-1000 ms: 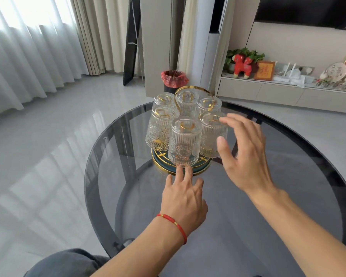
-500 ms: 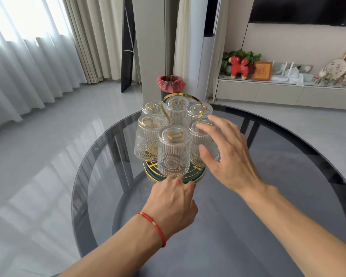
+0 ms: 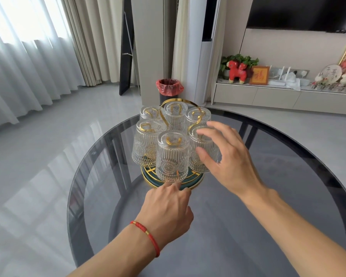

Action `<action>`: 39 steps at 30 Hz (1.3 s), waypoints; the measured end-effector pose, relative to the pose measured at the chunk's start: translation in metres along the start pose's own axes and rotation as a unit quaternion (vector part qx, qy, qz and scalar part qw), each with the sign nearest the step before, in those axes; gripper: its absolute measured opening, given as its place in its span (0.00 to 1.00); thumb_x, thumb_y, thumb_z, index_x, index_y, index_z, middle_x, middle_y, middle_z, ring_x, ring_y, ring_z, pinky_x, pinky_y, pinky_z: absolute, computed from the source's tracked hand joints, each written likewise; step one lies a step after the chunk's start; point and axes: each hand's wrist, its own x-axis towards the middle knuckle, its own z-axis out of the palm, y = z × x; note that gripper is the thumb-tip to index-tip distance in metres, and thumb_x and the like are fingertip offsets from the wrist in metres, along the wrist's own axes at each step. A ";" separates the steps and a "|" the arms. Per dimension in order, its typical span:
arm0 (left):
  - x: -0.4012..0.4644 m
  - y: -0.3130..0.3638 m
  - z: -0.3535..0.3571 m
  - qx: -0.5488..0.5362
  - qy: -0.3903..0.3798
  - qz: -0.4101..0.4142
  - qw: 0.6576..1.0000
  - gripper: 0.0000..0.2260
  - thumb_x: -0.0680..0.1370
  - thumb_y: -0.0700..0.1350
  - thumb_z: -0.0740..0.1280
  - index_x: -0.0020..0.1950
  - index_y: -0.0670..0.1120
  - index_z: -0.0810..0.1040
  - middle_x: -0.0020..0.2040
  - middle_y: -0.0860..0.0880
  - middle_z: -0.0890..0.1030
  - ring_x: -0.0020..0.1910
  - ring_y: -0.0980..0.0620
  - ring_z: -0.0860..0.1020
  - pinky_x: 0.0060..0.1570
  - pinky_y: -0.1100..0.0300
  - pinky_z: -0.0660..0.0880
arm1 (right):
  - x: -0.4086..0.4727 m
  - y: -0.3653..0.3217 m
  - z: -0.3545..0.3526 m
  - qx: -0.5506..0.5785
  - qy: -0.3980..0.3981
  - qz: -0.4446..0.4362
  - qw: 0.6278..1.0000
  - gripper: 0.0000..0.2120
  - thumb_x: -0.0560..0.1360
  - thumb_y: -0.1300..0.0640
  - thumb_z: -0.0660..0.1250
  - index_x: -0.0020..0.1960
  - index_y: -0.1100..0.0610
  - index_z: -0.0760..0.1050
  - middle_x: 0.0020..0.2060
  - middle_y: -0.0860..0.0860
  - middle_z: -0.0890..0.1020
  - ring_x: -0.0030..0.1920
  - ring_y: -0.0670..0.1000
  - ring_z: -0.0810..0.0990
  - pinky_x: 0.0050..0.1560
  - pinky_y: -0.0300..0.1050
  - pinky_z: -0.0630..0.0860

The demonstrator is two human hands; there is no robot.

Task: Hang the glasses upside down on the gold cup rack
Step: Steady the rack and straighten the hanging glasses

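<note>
A gold cup rack (image 3: 192, 179) with a round green and gold base stands on the far side of a round dark glass table (image 3: 248, 226). Several ribbed clear glasses hang upside down on its arms; the front glass (image 3: 172, 156) faces me. My right hand (image 3: 228, 160) wraps the front-right glass (image 3: 197, 167), thumb on its near side and fingers over its upturned bottom. My left hand (image 3: 168, 208), with a red string on the wrist, has its curled fingertips pressed on the front rim of the rack's base.
The table edge curves near me at the lower left. Beyond the table stand a bin with a red liner (image 3: 169, 89), a low cabinet (image 3: 288, 96) with ornaments, and white curtains (image 3: 28, 76) on the left.
My right hand moved in from the right and closed around the front-right glass. My left hand's fingers went from stretched flat to curled against the rack's base.
</note>
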 end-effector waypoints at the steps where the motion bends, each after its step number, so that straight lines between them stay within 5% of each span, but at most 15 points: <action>1: 0.000 0.000 0.000 0.000 0.000 -0.001 1.000 0.14 0.78 0.54 0.59 0.60 0.51 0.76 0.59 0.53 0.78 0.58 0.47 0.78 0.46 0.54 0.76 | 0.000 0.001 -0.001 -0.002 0.002 -0.001 1.000 0.18 0.79 0.49 0.70 0.67 0.52 0.79 0.69 0.53 0.77 0.68 0.55 0.76 0.68 0.45 0.70; 19: -0.002 0.001 0.000 -0.003 -0.006 -0.011 1.000 0.13 0.79 0.53 0.58 0.59 0.50 0.76 0.56 0.52 0.78 0.55 0.46 0.79 0.44 0.54 0.77 | 0.002 0.015 -0.012 -0.020 0.019 -0.021 0.999 0.20 0.80 0.47 0.64 0.67 0.56 0.80 0.66 0.54 0.81 0.67 0.58 0.77 0.65 0.61 0.73; 39: -0.003 0.001 0.000 0.002 0.000 -0.008 1.000 0.14 0.78 0.53 0.59 0.59 0.50 0.77 0.57 0.52 0.78 0.55 0.46 0.78 0.45 0.54 0.77 | 0.004 0.021 -0.017 -0.040 0.024 -0.079 0.996 0.18 0.80 0.53 0.63 0.65 0.59 0.81 0.63 0.54 0.84 0.66 0.56 0.77 0.66 0.60 0.74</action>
